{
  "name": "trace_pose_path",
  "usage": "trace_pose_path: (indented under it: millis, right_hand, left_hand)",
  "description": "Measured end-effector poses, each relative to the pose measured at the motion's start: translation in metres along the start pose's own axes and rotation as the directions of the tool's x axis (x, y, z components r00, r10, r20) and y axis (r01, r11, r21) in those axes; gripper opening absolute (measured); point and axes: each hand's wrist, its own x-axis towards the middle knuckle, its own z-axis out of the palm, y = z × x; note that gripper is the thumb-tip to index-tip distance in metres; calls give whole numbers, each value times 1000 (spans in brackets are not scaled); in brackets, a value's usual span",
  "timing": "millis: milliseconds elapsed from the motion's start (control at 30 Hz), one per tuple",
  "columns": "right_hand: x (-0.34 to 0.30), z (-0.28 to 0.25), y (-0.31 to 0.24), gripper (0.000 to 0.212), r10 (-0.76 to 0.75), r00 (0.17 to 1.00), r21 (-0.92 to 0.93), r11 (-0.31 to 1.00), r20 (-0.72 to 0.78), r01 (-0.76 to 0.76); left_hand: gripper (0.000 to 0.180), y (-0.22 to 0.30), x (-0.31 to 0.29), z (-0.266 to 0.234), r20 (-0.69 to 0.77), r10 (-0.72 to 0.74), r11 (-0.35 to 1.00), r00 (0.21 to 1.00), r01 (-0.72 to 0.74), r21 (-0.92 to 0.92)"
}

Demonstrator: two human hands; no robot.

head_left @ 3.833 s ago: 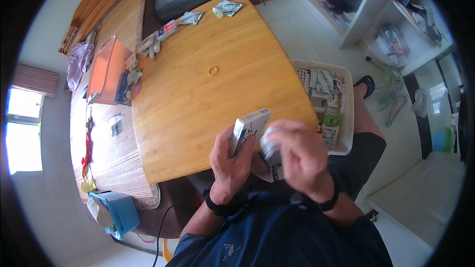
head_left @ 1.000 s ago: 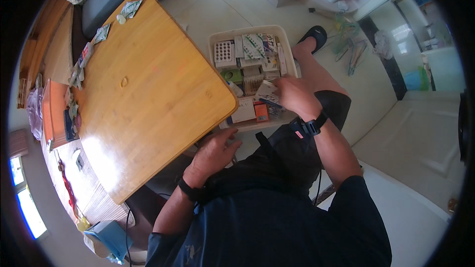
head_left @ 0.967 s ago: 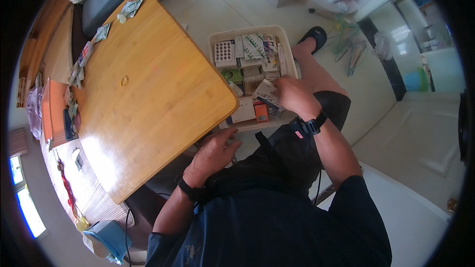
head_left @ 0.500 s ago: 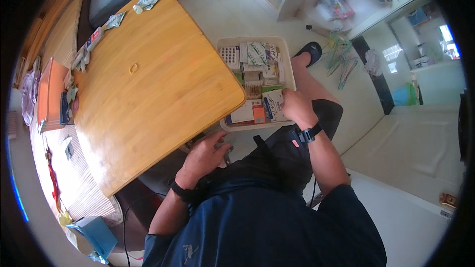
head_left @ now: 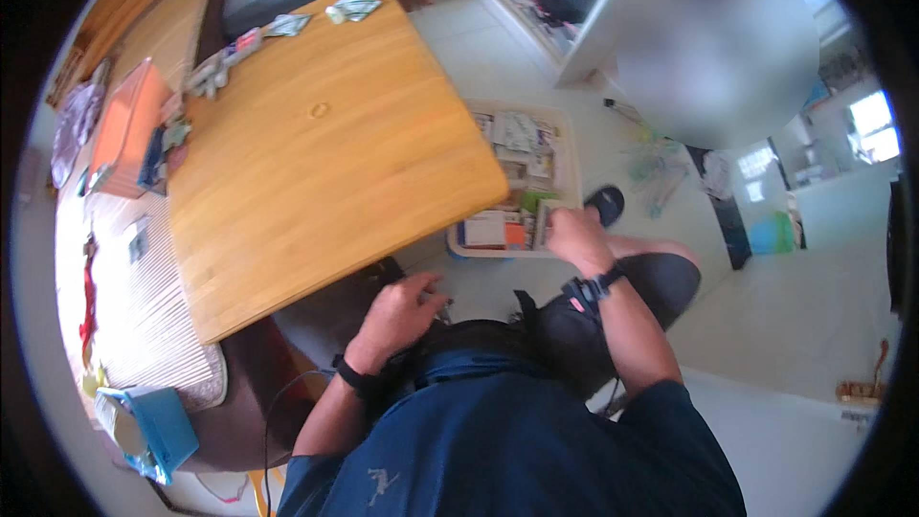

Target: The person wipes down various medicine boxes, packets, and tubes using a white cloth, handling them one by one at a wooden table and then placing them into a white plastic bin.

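A white plastic bin [head_left: 572, 155] on the floor, beside the table's right corner, holds several medicine boxes and packets. My right hand [head_left: 577, 237] is at its near right end, closed on a white medicine box [head_left: 545, 220] that stands on edge; the fingertips are partly hidden. Next to that box are a small orange box [head_left: 515, 236], a flat white box [head_left: 485, 228] and a green pack [head_left: 536, 199]. Below the table's near edge, over my lap, my left hand [head_left: 397, 316] hangs with fingers loosely apart and nothing visible in it.
The wooden table [head_left: 335, 191] fills the left, its corner overhanging the bin. A rubber band [head_left: 319, 111] and foil packets [head_left: 357, 8] lie on it. Farther left are an orange box [head_left: 124, 134] and a blue bin [head_left: 165, 426]. Hangers [head_left: 656, 177] lie on the floor.
The view has shifted, so table and bin appear farther right and lower. The white medicine box, earlier showing its broad face, is now turned edge-on in my right hand.
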Motion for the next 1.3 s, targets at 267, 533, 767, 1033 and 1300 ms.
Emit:
trace_pose_path:
  millis: [267,533,767,1033,1300]
  right_hand:
    - [-9,-8,12,36,114,957,771,622,-266,140]
    - [-17,-28,-10,69,113,978,980,-74,-177,186]
    - [-32,-9,-33,52,346,911,949,-135,-225,286]
    - [-77,26,-52,34,448,878,969,-88,-169,232]
    - [-123,13,-68,38,475,876,950,-228,-83,214]
  left_hand:
    - [44,62,6,-7,147,128,990,981,-134,33]
    - [45,121,16,-61,188,247,969,951,-245,-33]
    - [40,109,18,-91,134,334,942,933,-334,-23]
    - [37,95,-6,-116,170,321,946,932,-323,-13]
    - [39,103,-41,-134,110,353,934,929,-358,21]
